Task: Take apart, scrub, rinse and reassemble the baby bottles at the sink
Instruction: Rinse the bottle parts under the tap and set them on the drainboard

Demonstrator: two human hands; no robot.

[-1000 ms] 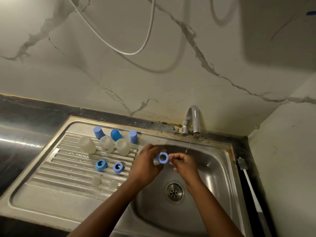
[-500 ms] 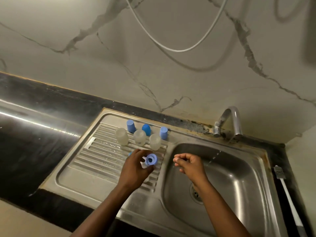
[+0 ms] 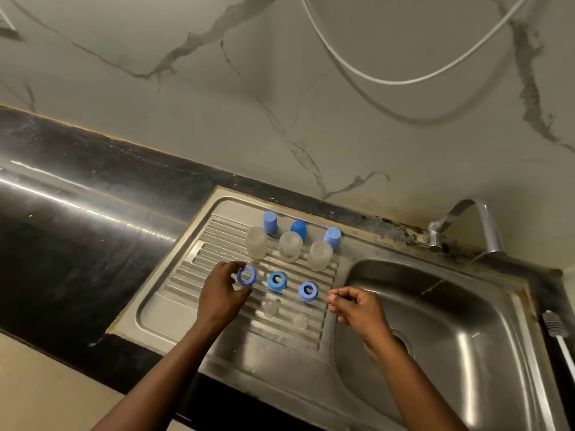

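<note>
My left hand (image 3: 222, 293) pinches a blue screw ring (image 3: 246, 276) low over the ribbed drainboard (image 3: 174, 309), at the left end of a row with two other blue rings (image 3: 277, 281) (image 3: 308, 291). Behind them stand three clear bottles upside down (image 3: 256, 242) (image 3: 290, 245) (image 3: 319, 255), and three blue caps (image 3: 269, 222) (image 3: 299, 228) (image 3: 333, 237) behind those. Two clear nipples (image 3: 271, 307) (image 3: 300, 321) lie in front of the rings. My right hand (image 3: 357, 309) hovers at the sink basin's left rim, fingertips curled together, nothing visible in them.
The steel sink basin (image 3: 451, 321) lies to the right, with the tap (image 3: 466, 225) at its back edge. A white-handled bottle brush (image 3: 560, 340) lies on the counter at the far right. Dark countertop (image 3: 77, 219) stretches to the left.
My left hand carried the blue ring from over the basin leftward to the drainboard, beside the other two rings. My right hand followed to the basin's left rim. The view swung left.
</note>
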